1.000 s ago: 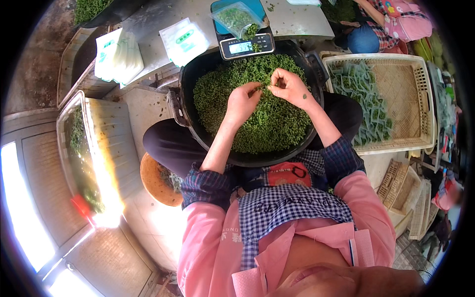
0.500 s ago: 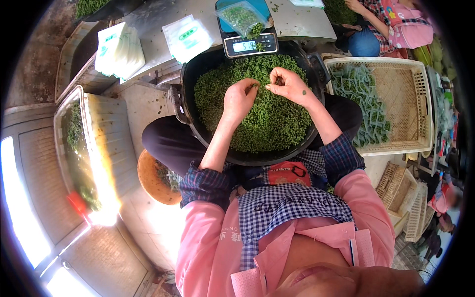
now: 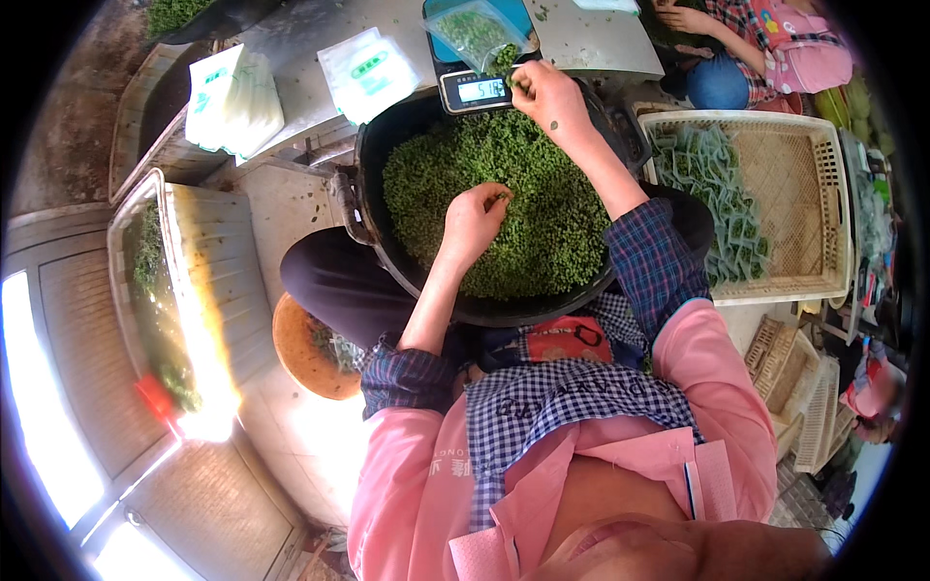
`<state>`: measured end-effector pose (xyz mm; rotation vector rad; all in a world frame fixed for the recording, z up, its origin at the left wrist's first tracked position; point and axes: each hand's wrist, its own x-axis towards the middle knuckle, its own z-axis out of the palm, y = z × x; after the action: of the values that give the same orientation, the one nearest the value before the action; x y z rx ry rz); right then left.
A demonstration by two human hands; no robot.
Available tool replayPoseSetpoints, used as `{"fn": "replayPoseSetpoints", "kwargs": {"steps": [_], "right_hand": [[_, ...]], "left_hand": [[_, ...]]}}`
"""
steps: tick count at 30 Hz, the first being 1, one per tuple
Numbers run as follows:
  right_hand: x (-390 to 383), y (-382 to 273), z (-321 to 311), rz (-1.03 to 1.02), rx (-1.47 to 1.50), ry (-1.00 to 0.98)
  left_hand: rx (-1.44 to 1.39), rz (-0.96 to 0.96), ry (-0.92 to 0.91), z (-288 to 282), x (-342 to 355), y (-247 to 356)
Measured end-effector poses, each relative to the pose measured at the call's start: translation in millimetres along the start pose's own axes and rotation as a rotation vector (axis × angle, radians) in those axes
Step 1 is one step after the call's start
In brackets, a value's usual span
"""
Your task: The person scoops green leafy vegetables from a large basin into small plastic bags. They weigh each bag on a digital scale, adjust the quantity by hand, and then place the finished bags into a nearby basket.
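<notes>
A large black tub (image 3: 372,254) in my lap is filled with loose green peppercorns (image 3: 528,228). My left hand (image 3: 475,221) hangs over the middle of the heap, thumb and fingers pinched together; whatever is between them is too small to make out. My right hand (image 3: 545,94) is at the tub's far edge, beside the display of a digital scale (image 3: 450,94), its fingertips pinched on a few green peppercorns. On the scale's blue pan lies a clear plastic bag (image 3: 475,34) part-filled with peppercorns, some of them showing at its mouth.
Stacked flat bags (image 3: 232,102) and more bags (image 3: 368,73) lie on the metal table (image 3: 601,44). A cream crate (image 3: 804,281) at right holds filled bags (image 3: 717,203). An orange basin (image 3: 295,358) stands by my left knee. Another person (image 3: 746,58) sits at far right.
My right hand has moved forward from over the tub to the scale's display. My left hand has dropped slightly nearer to me, still pinched. The bag has stayed on the scale.
</notes>
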<state>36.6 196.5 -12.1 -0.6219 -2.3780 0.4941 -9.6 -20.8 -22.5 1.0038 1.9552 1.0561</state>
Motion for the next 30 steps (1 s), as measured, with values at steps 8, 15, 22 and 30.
{"fn": "replayPoseSetpoints", "kwargs": {"steps": [8,15,22,30], "right_hand": [[33,-2,-14,-0.087,-0.304,0.265],[96,-8,-2,0.088,-0.296,-0.129],[55,17,-14,-0.159,-0.088,0.066],[-22,1,-23,0.038,0.151,0.033]], "left_hand": [[-0.029,0.044,0.009,5,-1,2],[-0.004,0.082,0.002,13,-2,1],[0.012,0.08,-0.004,17,-5,3],[0.053,0.039,-0.068,17,-5,0]]}}
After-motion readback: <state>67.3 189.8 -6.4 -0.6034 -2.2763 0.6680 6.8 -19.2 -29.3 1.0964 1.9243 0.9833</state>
